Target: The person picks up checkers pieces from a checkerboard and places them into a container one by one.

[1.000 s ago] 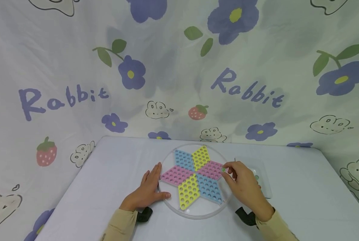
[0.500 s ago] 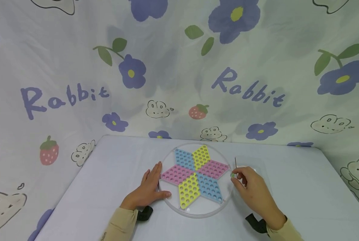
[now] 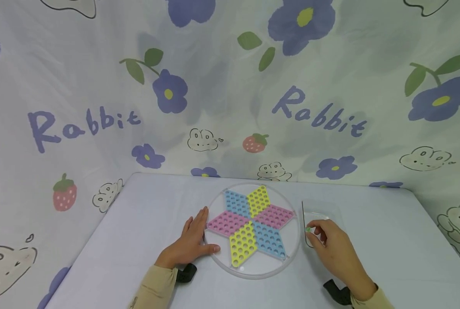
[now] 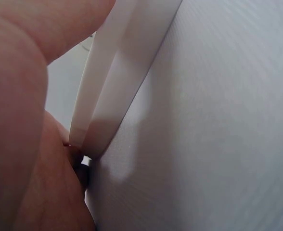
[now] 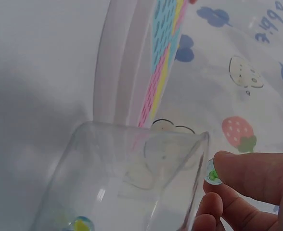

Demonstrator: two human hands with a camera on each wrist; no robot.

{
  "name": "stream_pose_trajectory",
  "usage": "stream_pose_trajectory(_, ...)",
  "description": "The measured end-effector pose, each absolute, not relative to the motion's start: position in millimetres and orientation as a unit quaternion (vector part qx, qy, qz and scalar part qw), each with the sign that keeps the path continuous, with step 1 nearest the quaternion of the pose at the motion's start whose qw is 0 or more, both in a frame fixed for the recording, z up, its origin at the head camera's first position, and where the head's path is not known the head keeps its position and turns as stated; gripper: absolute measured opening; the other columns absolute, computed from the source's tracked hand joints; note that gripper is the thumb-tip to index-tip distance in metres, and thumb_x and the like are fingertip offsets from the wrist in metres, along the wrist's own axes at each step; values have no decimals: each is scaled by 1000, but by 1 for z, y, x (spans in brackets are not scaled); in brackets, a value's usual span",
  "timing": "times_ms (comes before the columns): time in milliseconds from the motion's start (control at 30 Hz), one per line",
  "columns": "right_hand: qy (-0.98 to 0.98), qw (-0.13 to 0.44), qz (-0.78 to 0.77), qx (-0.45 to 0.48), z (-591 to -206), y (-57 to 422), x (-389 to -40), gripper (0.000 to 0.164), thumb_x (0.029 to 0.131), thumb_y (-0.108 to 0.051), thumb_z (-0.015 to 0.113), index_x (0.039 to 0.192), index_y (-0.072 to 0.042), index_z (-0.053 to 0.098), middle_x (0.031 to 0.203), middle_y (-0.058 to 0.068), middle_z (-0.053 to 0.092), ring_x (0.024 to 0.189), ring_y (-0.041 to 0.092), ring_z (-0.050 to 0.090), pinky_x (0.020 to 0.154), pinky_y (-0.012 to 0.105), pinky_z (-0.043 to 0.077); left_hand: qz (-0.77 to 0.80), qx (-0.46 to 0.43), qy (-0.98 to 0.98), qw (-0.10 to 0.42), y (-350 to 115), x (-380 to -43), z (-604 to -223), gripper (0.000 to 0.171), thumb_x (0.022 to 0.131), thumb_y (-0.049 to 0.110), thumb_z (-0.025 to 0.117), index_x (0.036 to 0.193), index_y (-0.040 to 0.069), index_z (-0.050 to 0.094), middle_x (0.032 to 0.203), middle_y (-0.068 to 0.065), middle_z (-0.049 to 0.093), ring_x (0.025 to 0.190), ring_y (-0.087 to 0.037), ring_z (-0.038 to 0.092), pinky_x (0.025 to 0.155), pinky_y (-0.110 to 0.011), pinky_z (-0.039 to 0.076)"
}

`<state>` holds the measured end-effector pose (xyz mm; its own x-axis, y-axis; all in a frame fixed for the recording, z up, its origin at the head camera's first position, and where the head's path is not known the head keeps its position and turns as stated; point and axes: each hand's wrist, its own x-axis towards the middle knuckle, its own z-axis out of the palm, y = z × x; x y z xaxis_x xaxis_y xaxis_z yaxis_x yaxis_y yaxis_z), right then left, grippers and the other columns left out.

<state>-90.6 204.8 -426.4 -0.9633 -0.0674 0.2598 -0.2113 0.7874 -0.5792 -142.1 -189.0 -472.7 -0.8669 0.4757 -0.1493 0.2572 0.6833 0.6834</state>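
A round Chinese checkers board (image 3: 230, 262) with a pink, yellow and blue star of holes lies on the table. My left hand (image 3: 189, 240) rests against its left rim, fingers straight and thumb over the edge. Between thumb and index finger my right hand (image 3: 335, 251) pinches a clear marble (image 5: 212, 172) with green inside, seen above the rim of a transparent plastic box (image 5: 127, 130). This box stands right of the board. At its bottom lies another marble (image 5: 81, 224) with yellow and green inside. The hand hides part of the box in the head view.
A white cloth covers the table (image 3: 156, 193). Behind it hangs a patterned curtain (image 3: 222, 86) with flowers and rabbits. Black wrist straps (image 3: 186, 273) sit on both wrists.
My right hand has moved right, away from the board's pink point to the near left side of the clear box, still pinching the marble. The left hand stays at the rim.
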Motion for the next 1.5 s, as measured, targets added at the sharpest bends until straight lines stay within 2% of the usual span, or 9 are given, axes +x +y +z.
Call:
stream_pose_trajectory(433, -946, 85, 309, 55, -436, 219, -90, 18, 92, -10, 74, 108, -4, 70, 86, -2, 56, 74, 11, 50, 61, 26, 46, 342, 199, 905, 158, -188, -142, -474, 116, 90, 51, 72, 158, -6, -4, 167, -22, -2, 153, -38, -2, 119, -54, -7)
stream_pose_trajectory(967, -950, 89, 295, 59, -439, 221, -93, 17, 89, -7, 75, 104, -1, 71, 83, 0, 54, 72, 12, 48, 60, 26, 45, 338, 197, 907, 157, -189, -141, -474, 116, 90, 51, 71, 158, -5, -5, 167, -22, -3, 154, -37, -3, 120, -54, -9)
stream_pose_trajectory(1500, -950, 105, 286, 66, -445, 221, -93, 22, 91, -10, 75, 109, 0, 70, 86, -1, 55, 73, 12, 48, 60, 26, 44, 340, 197, 906, 156, -188, -142, -474, 117, 89, 51, 72, 158, -6, -4, 167, -22, -3, 153, -38, -3, 119, -55, -8)
